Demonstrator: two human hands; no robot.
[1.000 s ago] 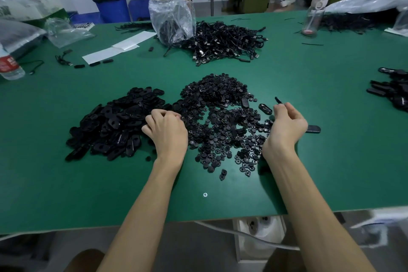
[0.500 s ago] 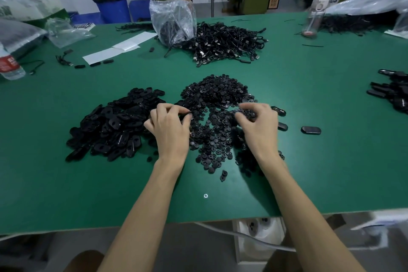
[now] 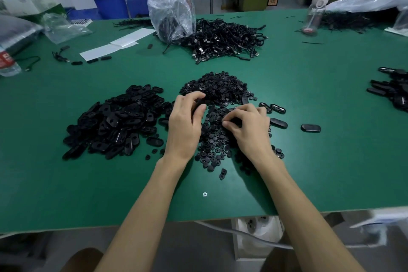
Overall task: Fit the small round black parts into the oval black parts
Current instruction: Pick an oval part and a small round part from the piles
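1. Since half a second earlier, the right hand [image 3: 247, 127] has shifted closer to the left hand [image 3: 185, 122], and both now sit over the round-part pile [image 3: 217, 88].
2. Left hand: fingers and thumb are curled round one oval part [image 3: 198, 104], held at the pile's left edge.
3. Right hand: fingers are curled narrow, with the tips down among the round parts. Whether they pinch one cannot be told.
4. One oval-part pile [image 3: 110, 121] lies just left of the left hand.
5. Four loose ovals [image 3: 278, 123] lie singly to the right of the right hand.
6. Beyond both hands there is one cable heap [image 3: 223, 40] with one plastic bag [image 3: 171, 15] against it.
7. Two bottles are in view: one far left [image 3: 6, 62] and one far right [image 3: 315, 13].
8. One screw [image 3: 204, 194] sits in the green table [image 3: 331, 95], between the forearms.
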